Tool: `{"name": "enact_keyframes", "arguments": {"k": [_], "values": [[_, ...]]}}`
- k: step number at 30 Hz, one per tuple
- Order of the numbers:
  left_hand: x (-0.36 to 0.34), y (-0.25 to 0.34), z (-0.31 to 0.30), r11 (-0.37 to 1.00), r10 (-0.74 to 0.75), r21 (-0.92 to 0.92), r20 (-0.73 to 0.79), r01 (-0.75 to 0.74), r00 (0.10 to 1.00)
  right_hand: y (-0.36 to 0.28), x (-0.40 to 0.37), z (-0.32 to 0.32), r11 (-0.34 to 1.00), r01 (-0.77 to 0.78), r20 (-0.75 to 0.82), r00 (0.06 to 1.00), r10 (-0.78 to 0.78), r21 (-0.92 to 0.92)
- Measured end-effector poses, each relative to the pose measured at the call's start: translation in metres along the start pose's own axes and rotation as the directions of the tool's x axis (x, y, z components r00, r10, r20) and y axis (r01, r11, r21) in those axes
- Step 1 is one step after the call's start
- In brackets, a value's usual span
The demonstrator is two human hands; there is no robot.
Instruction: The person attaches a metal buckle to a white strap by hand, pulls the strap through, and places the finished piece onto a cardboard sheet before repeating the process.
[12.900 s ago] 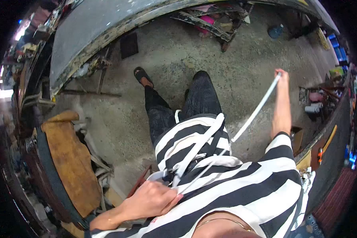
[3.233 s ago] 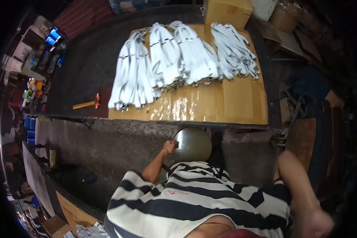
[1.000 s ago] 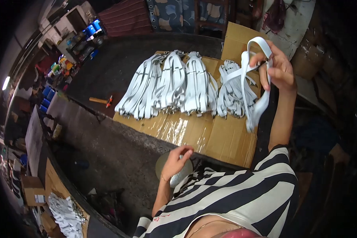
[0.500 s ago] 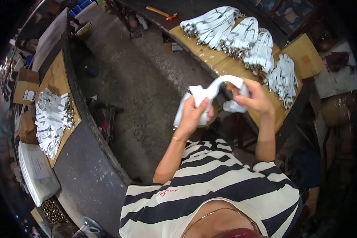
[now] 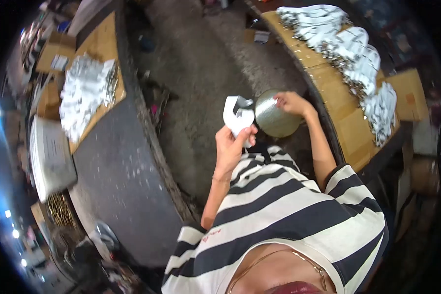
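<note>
My left hand (image 5: 230, 146) is closed around the lower part of a white strap (image 5: 231, 111), held up in front of my shirt. The strap's upper part curls over in a loop, with a dark gap inside it. To the right, my right hand (image 5: 294, 104) is away from the strap, its fingers loosely bent and apart, with nothing visible in them. It overlaps the upper edge of a round, shiny stool top (image 5: 274, 120) that stands between me and the right-hand table.
Bundles of white straps (image 5: 350, 46) with metal ends lie on cardboard (image 5: 345, 117) on the right table. Another pile of white straps (image 5: 85, 93) lies on the left table (image 5: 127, 166), near a white wrapped package (image 5: 51, 157) and a cardboard box (image 5: 54, 56). Concrete floor (image 5: 196, 63) runs between the tables.
My right hand has let go of the white strap and moved over the round stool top. The left hand keeps the strap, now in a curled loop. The view has shifted.
</note>
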State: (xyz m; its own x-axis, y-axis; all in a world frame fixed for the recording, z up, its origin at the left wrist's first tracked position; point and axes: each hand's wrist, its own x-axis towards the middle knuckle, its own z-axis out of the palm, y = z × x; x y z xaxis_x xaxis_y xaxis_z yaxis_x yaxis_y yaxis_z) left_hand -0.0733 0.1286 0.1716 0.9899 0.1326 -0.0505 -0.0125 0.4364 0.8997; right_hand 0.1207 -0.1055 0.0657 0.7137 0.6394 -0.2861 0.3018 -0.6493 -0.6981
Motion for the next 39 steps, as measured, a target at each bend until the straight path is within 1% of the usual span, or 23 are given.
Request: {"name": "enact_keyframes", "arguments": {"k": [4,6,10,11,13,14,15,16,17,18,19,20,21,22,23,25,26,28,30,33,36,37,39], "values": [[-0.009,0.024,0.005,0.998,0.003,-0.063,-0.024,-0.004,1.0,-0.007,0.021,-0.002,0.989,-0.05,-0.037,0.998,0.055,0.141],[-0.008,0.031,-0.001,0.999,0.044,0.027,-0.017,-0.044,0.999,0.0,0.03,-0.008,0.977,-0.003,-0.068,0.998,0.018,0.212],[0.003,0.049,-0.014,0.982,0.079,0.178,-0.116,-0.057,0.99,0.035,0.068,-0.038,0.947,-0.079,-0.272,0.947,0.169,0.312],[0.008,0.054,-0.017,0.994,0.056,0.103,-0.135,-0.042,0.989,0.054,0.085,-0.047,0.962,-0.016,-0.397,0.909,0.127,0.272],[0.028,0.064,-0.024,0.997,0.008,-0.069,-0.149,-0.018,0.989,0.095,0.12,-0.073,0.959,-0.018,-0.557,0.811,0.179,0.282],[0.04,0.064,-0.03,0.998,0.01,-0.066,-0.165,-0.021,0.986,0.117,0.137,-0.087,0.976,-0.018,-0.638,0.754,0.155,0.216],[0.054,0.063,-0.037,0.975,0.001,-0.219,-0.136,-0.031,0.991,0.161,0.159,-0.103,0.984,-0.024,-0.68,0.72,0.139,0.176],[0.069,0.061,-0.046,0.93,0.0,-0.365,-0.106,-0.039,0.994,0.161,0.172,-0.115,0.962,-0.264,-0.775,0.592,0.219,0.07],[0.083,0.06,-0.053,0.919,-0.021,-0.393,-0.113,-0.026,0.993,0.181,0.195,-0.122,0.929,-0.369,-0.809,0.538,0.235,0.024],[0.091,0.059,-0.061,0.918,-0.042,-0.396,-0.117,-0.008,0.992,0.229,0.208,-0.134,0.871,-0.492,-0.842,0.475,0.254,-0.014],[0.105,0.056,-0.07,0.957,-0.098,-0.287,-0.218,0.032,0.971,0.374,0.218,-0.143,0.854,-0.521,-0.852,0.449,0.269,-0.005],[0.134,0.058,-0.079,0.981,-0.132,-0.171,-0.271,0.088,0.953,0.459,0.263,-0.127,0.725,-0.58,-0.699,0.689,0.191,-0.373],[0.163,0.066,-0.077,0.983,-0.028,0.163,-0.316,0.083,0.948,0.376,0.215,-0.116,0.677,-0.654,-0.745,0.625,0.234,-0.337],[0.182,0.074,-0.072,0.882,0.091,0.465,-0.327,0.076,0.941,0.277,0.227,-0.118,0.796,-0.605,-0.826,0.438,0.355,0.021],[0.195,0.075,-0.08,0.856,0.024,0.499,-0.299,0.135,0.954,0.286,0.227,-0.111,0.828,-0.561,-0.87,0.404,0.281,0.006],[0.219,0.076,-0.096,0.734,-0.023,0.64,-0.311,0.227,0.95,0.222,0.228,-0.109,0.755,-0.62,-0.86,0.249,0.445,0.212],[0.226,0.077,-0.104,0.631,-0.023,0.722,-0.35,0.285,0.936,0.21,0.232,-0.109,0.739,-0.637,-0.859,0.232,0.457,0.222],[0.239,0.074,-0.117,0.583,-0.046,0.747,-0.362,0.32,0.931,0.19,0.234,-0.112,0.77,-0.615,-0.844,0.314,0.435,0.168],[0.251,0.069,-0.125,0.462,-0.044,0.755,-0.505,0.466,0.862,0.183,0.236,-0.115,0.721,-0.69,-0.832,0.362,0.421,0.065],[0.268,0.068,-0.126,0.502,-0.05,0.71,-0.546,0.494,0.836,0.2,0.234,-0.1,0.776,-0.627,-0.883,0.319,0.343,0.075],[0.267,0.069,-0.141,0.51,-0.009,0.719,-0.544,0.471,0.839,0.194,0.221,-0.1,0.802,-0.591,-0.848,0.377,0.374,0.091],[0.267,0.072,-0.142,0.522,0.008,0.702,-0.573,0.485,0.82,0.204,0.219,-0.1,0.837,-0.521,-0.819,0.398,0.413,0.168],[0.265,0.07,-0.149,0.533,0.077,0.694,-0.61,0.485,0.789,0.179,0.23,-0.105,0.866,-0.491,-0.853,0.409,0.325,0.095]]}}
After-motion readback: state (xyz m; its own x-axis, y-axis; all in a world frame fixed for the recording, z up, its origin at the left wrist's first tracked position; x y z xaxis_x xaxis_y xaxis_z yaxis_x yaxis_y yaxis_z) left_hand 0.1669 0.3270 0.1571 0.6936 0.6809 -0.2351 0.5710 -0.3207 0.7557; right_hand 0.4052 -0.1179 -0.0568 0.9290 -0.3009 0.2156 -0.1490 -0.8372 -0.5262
